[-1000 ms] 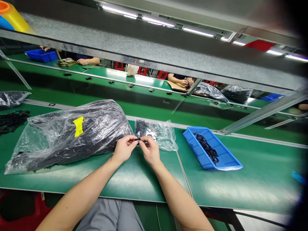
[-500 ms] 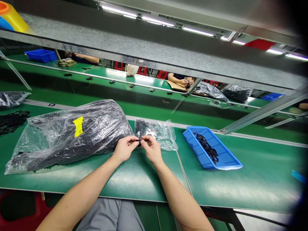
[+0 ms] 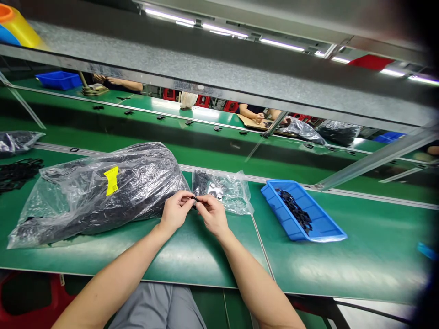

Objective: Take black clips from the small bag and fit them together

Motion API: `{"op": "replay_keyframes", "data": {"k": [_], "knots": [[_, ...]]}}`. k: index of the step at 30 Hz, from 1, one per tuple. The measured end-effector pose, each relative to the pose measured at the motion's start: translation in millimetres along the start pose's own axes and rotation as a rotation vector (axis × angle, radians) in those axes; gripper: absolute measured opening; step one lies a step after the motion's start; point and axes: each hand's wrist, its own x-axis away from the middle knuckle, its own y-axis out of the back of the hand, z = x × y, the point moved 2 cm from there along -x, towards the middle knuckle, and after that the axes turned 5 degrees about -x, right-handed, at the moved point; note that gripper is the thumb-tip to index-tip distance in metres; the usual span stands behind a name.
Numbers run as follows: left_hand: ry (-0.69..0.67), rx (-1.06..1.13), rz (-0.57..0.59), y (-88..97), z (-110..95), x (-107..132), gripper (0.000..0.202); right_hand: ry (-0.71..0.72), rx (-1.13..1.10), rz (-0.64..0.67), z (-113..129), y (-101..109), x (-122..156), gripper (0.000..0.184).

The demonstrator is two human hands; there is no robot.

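Observation:
My left hand and my right hand meet over the green table, fingertips pinched together on a small black part. Just behind my hands lies a small clear bag with dark and pale pieces in it. To the left a large clear plastic bag full of black parts lies on the table, with a yellow label on it. A blue tray holding several black parts sits to the right of my right hand.
A green conveyor belt runs behind the table, with small black parts spaced along its far edge. Loose black parts and another bag lie at far left. Other people's hands work across the belt. A grey shelf hangs overhead.
My fingers have shifted slightly on the small black part; my right hand has moved a little down and left. The people across the belt have moved their hands.

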Motion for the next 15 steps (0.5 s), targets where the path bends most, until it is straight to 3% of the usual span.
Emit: {"op": "replay_keyframes", "data": {"k": [5, 15], "knots": [[-0.095, -0.041, -0.016, 1.4, -6.4, 1.1, 0.011, 0.012, 0.007, -0.007, 0.3, -2.3, 1.4, 0.020], [0.002, 0.043, 0.025, 1.4, -2.8, -1.9, 0.011, 0.081, 0.065, -0.005, 4.7, 0.3, 1.4, 0.020]]}}
